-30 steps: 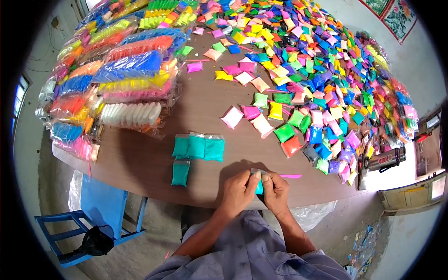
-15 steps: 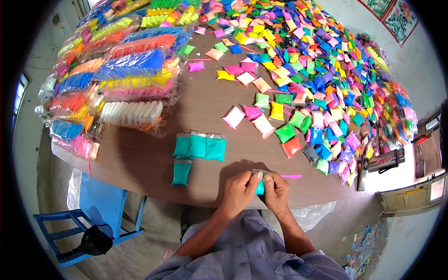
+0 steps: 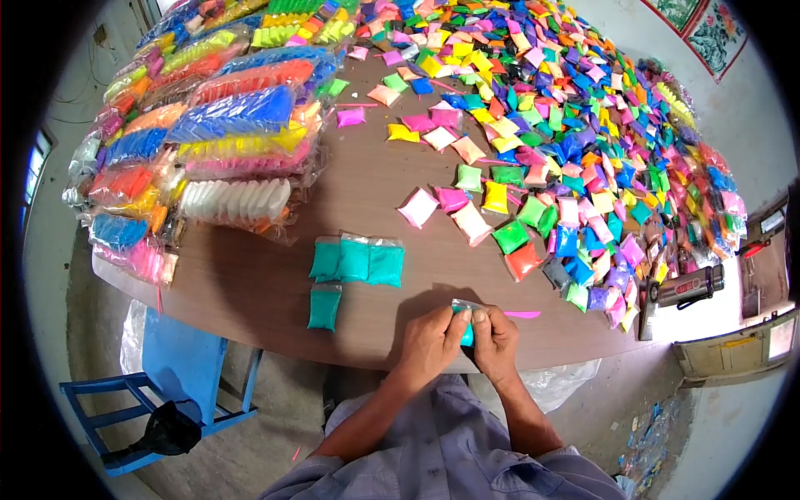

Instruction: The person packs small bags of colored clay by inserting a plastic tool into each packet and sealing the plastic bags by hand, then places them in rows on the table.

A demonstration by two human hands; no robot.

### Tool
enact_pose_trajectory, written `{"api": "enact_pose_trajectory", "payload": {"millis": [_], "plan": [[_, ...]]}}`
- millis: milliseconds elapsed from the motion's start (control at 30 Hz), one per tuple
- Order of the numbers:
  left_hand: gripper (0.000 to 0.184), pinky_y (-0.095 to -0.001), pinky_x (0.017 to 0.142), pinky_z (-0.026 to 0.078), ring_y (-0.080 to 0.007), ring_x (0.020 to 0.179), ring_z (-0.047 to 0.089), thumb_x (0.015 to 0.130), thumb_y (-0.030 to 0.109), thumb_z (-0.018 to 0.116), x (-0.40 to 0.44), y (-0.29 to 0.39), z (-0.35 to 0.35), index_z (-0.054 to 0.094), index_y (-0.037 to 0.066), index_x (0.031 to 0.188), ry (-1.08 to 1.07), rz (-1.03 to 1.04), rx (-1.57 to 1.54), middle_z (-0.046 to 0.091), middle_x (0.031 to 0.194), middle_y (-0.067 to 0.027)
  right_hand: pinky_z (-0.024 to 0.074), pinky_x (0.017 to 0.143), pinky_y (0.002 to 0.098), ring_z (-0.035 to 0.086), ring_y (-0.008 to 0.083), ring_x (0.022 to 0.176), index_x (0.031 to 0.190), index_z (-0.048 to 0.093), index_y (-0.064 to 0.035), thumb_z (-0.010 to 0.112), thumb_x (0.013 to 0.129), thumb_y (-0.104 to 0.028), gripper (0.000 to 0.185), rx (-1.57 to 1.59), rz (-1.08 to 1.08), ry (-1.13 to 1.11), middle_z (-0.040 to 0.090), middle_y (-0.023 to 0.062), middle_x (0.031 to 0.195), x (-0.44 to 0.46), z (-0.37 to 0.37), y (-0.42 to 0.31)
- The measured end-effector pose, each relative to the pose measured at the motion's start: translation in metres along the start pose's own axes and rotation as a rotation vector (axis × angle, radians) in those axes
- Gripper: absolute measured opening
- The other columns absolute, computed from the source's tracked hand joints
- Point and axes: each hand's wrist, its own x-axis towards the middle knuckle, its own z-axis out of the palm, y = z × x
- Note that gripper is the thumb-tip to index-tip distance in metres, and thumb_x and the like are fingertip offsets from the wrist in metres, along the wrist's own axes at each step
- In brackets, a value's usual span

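Between my two hands, near the table's front edge, is a small clear bag of teal material. My left hand grips its left side, thumb and fingers closed on it. The bag's right side is pinched by my right hand. Its clear top edge shows above my thumbs; my fingers hide much of the rest. Several matching teal bags lie side by side to the left, and a single teal bag rests just below them. A thin pink stick lies right of my right hand.
Large clear packs of coloured pieces are stacked on the table at left. A wide heap of small coloured bags covers the right. A metal flask lies at the right edge. A blue stool stands front left.
Both hands have shifted very slightly to the right with the teal bag still held between them. The bags on the table have not moved.
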Motion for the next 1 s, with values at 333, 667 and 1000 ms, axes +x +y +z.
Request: {"api": "enact_pose_trajectory", "payload": {"millis": [333,667,1000], "plan": [[0.033,-0.0447,0.058,0.048,-0.0389,0.064,0.062,0.101,0.027,0.062,-0.001,-0.004,0.0,0.061,0.0,0.082,-0.017,-0.049,-0.029,0.06,0.073,-0.0211,0.0445,0.063,0.0271,0.051,0.0071,0.071,0.102,0.068,0.0023,0.057,0.108,-0.022,0.027,-0.038,0.018,0.001,0.06,0.0004,0.076,0.0,0.0,-0.005],[0.036,-0.0491,0.057,0.046,-0.0426,0.064,0.061,0.101,0.029,0.063,-0.001,-0.002,0.002,0.058,0.002,0.079,-0.01,0.011,0.016,0.06,0.071,-0.021,0.0437,0.061,0.0273,0.05,0.0073,0.07,0.099,0.067,0.0013,0.058,0.108,-0.023,0.027,0.001,0.053,0.041,0.059,0.0005,0.074,0.0,0.0,-0.004],[0.033,-0.0468,0.057,0.047,-0.0407,0.063,0.062,0.101,0.026,0.061,-0.002,-0.009,0.003,0.06,0.001,0.08,-0.016,0.02,0.034,0.06,0.071,-0.0216,0.0426,0.06,0.0281,0.049,0.0082,0.069,0.094,0.065,0.0013,0.057,0.107,-0.025,0.03,-0.019,0.048,0.019,0.057,0.0015,0.072,0.0,-0.002,0.004]]}}
